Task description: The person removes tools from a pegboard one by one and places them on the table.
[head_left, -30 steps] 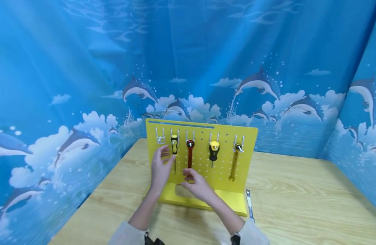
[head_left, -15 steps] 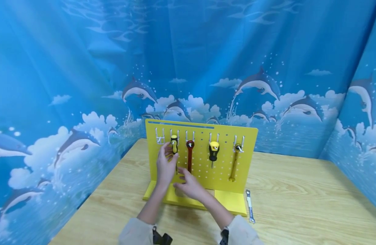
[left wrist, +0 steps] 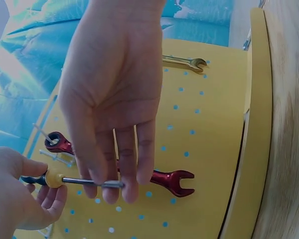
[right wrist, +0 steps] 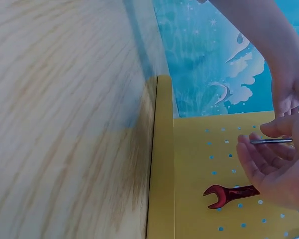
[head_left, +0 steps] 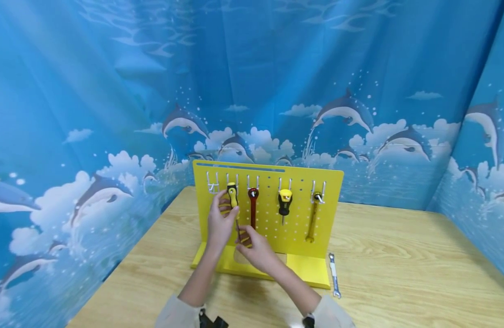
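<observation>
A yellow-and-black screwdriver (head_left: 233, 195) stands slightly tilted before the pegboard, handle up. My left hand (head_left: 220, 223) holds its handle; the left wrist view shows the left hand (left wrist: 20, 191) gripping beside the yellow collar (left wrist: 54, 178). Lower down, my right hand (head_left: 255, 246) is at the steel shaft (left wrist: 77, 181). In the left wrist view the right hand (left wrist: 114, 104) spreads its palm, thumb tip over the shaft near its end. In the right wrist view the shaft (right wrist: 271, 141) lies between the thumb and fingers of the right hand (right wrist: 281, 164).
The yellow pegboard (head_left: 301, 180) bears a red wrench (head_left: 254, 209), a stubby screwdriver (head_left: 285, 200) and a gold wrench (head_left: 313, 221) on hooks. Its leftmost hook (head_left: 213, 186) holds no tool. A silver wrench (head_left: 334, 275) lies on the wooden table (head_left: 391, 264) at the right.
Both hands have moved to the screwdriver: the left took hold of its handle, the right came left to its shaft. The handle has come away from its hook and tilted.
</observation>
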Available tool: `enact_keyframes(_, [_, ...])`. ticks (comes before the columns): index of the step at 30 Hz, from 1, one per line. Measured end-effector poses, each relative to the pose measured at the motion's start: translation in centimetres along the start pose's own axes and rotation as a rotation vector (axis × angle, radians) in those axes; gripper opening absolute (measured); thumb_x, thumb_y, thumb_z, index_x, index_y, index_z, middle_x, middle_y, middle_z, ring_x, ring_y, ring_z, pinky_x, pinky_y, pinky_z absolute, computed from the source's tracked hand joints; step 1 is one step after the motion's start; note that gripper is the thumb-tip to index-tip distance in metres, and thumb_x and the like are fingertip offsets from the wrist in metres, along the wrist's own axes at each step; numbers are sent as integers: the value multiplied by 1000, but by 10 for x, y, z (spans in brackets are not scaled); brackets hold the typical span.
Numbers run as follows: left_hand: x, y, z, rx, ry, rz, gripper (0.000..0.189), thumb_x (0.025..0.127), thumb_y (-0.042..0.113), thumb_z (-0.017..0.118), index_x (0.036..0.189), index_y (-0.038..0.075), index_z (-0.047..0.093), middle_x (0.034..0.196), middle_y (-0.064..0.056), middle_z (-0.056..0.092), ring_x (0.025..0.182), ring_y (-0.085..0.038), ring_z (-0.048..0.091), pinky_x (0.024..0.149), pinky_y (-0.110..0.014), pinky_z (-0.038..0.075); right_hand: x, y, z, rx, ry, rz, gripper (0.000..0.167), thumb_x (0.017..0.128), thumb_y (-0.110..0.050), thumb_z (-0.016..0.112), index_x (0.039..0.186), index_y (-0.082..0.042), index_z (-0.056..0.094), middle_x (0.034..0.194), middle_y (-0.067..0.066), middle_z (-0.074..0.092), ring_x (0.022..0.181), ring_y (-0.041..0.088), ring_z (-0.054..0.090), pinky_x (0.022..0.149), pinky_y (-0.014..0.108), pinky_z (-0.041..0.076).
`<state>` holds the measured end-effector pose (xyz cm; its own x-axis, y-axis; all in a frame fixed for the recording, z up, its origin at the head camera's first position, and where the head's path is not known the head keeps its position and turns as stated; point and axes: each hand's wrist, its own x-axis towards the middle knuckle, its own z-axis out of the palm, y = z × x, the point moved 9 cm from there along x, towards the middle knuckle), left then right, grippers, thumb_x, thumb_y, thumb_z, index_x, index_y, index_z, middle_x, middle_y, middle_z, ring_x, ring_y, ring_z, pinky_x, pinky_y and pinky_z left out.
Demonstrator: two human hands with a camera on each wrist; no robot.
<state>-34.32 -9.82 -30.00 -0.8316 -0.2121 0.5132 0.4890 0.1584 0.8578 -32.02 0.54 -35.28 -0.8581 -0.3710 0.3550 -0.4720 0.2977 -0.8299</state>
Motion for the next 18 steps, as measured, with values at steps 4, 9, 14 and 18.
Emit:
enact_keyframes(4, [-3, 4, -1, 8, -28, -24, 49, 82, -7, 61, 127, -2, 43, 101, -20, 54, 91, -33, 56, 79, -40, 50, -7, -10, -3, 22, -3, -14, 37, 82, 8, 57, 118, 7, 50, 89, 13, 61, 77, 26, 59, 65, 24, 51])
enact_keyframes(9, [-7, 10, -2, 19, -53, -40, 50, 83, -5, 62, 128, -1, 42, 101, -19, 54, 92, -33, 56, 80, -39, 50, -17, -31, -9, 35, -2, -19, 33, 80, 12, 56, 112, 9, 52, 87, 18, 61, 74, 30, 60, 64, 25, 51])
enact_keyframes(14, [-12, 17, -3, 16, -70, -56, 51, 83, -4, 63, 129, 1, 42, 102, -18, 54, 92, -31, 56, 80, -37, 50, -19, -19, -9, 53, -12, -27, 32, 83, 8, 57, 114, 4, 53, 88, 12, 62, 74, 23, 61, 65, 23, 52])
enact_keyframes(18, [-15, 25, -3, -8, -80, -49, 51, 83, -3, 63, 130, 1, 41, 103, -17, 53, 93, -30, 56, 80, -36, 50, -23, -25, -12, 75, -23, -25, 33, 83, 7, 59, 115, 3, 53, 91, 15, 61, 77, 25, 61, 67, 23, 52])
